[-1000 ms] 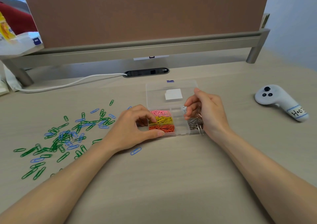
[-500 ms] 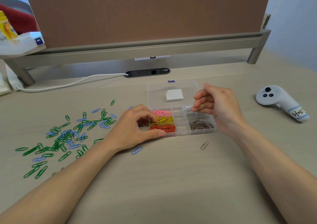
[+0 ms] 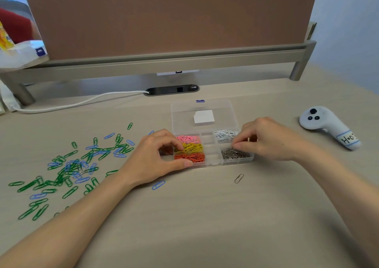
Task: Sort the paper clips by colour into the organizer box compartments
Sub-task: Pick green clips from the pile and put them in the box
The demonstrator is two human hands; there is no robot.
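A clear organizer box (image 3: 209, 151) lies open at mid-table, its lid (image 3: 184, 113) folded back. It holds pink (image 3: 187, 138), yellow (image 3: 193, 147) and orange clips (image 3: 191, 157) on the left, and white (image 3: 224, 134) and silver clips (image 3: 236, 155) on the right. My left hand (image 3: 151, 161) grips the box's left end, thumb along the front edge. My right hand (image 3: 268, 140) hovers over the right side, its fingertips pinching at the silver clips. A loose silver clip (image 3: 239, 178) lies in front of the box. Green and blue clips (image 3: 71, 167) are scattered on the left.
One blue clip (image 3: 158, 185) lies by my left wrist. A white controller (image 3: 328, 126) rests at the right. A white cable (image 3: 82, 102) runs along the back left, below the partition rail (image 3: 174, 62). A white bag (image 3: 18, 54) sits at far left.
My right hand lifted off the box, a silver clip appeared on the table in front, and the hand has now come back down onto the silver compartment. My left hand stayed put.
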